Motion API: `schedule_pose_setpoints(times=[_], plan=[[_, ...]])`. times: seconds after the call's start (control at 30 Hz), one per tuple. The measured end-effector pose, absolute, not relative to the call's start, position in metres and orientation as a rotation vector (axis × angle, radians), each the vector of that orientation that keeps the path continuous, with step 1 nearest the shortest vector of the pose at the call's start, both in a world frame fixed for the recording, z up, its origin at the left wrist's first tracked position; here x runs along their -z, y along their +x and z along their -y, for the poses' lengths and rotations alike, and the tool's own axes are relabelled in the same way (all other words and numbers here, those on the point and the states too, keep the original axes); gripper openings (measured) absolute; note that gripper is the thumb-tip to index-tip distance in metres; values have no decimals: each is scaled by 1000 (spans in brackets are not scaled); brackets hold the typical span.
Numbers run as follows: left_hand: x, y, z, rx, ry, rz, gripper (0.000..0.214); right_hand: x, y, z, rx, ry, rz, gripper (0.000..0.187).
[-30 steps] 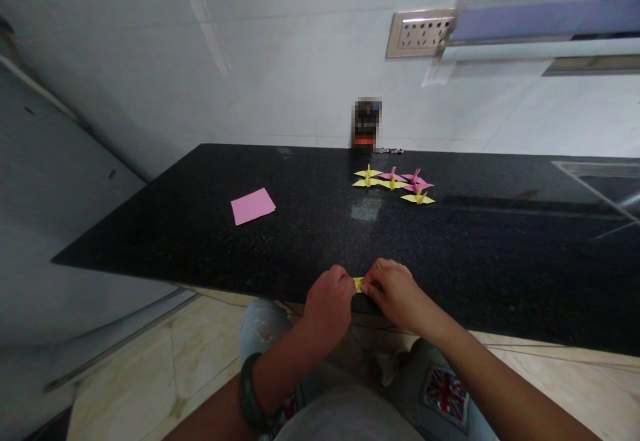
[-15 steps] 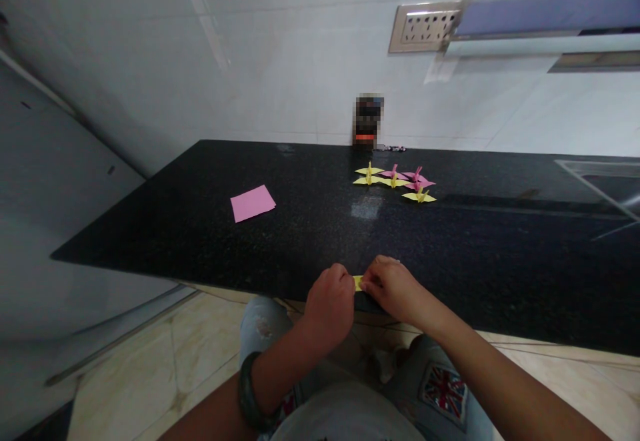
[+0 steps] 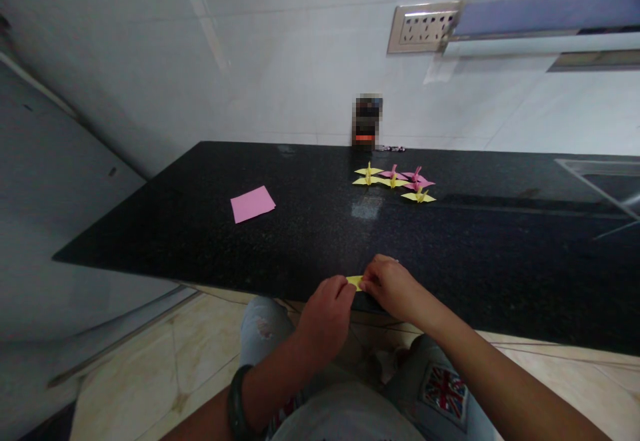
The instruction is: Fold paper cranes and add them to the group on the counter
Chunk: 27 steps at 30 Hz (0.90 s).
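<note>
Between my hands, at the counter's front edge, is a small piece of folded yellow paper (image 3: 355, 282). My left hand (image 3: 327, 311) has its fingers closed at the paper's left end. From the other side, my right hand (image 3: 393, 287) pinches the right end between thumb and fingertips. Parts of the paper are hidden under the fingers, so its exact fold cannot be made out. Farther back stand several folded paper cranes, some yellow (image 3: 419, 197) and some pink (image 3: 417, 175). A stack of pink paper (image 3: 253, 204) lies flat to the left.
The black stone counter (image 3: 310, 227) runs up to a tiled wall (image 3: 275, 61). A pixelated dark object (image 3: 367, 122) stands against the wall, with a beaded strap (image 3: 393, 149) beside it. A sink edge (image 3: 595, 187) is at the right, a socket panel (image 3: 424, 27) above.
My left hand has shifted slightly left and down, its fingers less curled, and more of the yellow paper shows. My right hand has stayed in nearly the same place.
</note>
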<state>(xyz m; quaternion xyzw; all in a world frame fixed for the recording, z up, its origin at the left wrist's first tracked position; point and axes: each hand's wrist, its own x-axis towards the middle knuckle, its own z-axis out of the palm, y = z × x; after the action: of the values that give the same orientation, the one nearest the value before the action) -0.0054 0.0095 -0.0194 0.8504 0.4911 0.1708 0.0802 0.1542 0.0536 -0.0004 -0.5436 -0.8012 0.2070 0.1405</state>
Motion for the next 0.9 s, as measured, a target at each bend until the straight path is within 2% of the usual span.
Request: schedule_pose_setpoints(times=[0.1, 0.37, 0.63, 0.9], plan=[[25, -8, -3, -535, 2637, -1374, 29, 0, 154, -53, -608, -1585, 2321, 9], [24, -2, -2, -502, 2615, -1425, 27, -4, 164, -47, -657, -1391, 2264, 15], [21, 0, -1, -485, 2554, -1432, 27, -6, 163, -14, -134, -1295, 2584, 27], [20, -2, -1, -498, 2526, -1447, 28, 1, 165, -11, -42, -1423, 2559, 27]])
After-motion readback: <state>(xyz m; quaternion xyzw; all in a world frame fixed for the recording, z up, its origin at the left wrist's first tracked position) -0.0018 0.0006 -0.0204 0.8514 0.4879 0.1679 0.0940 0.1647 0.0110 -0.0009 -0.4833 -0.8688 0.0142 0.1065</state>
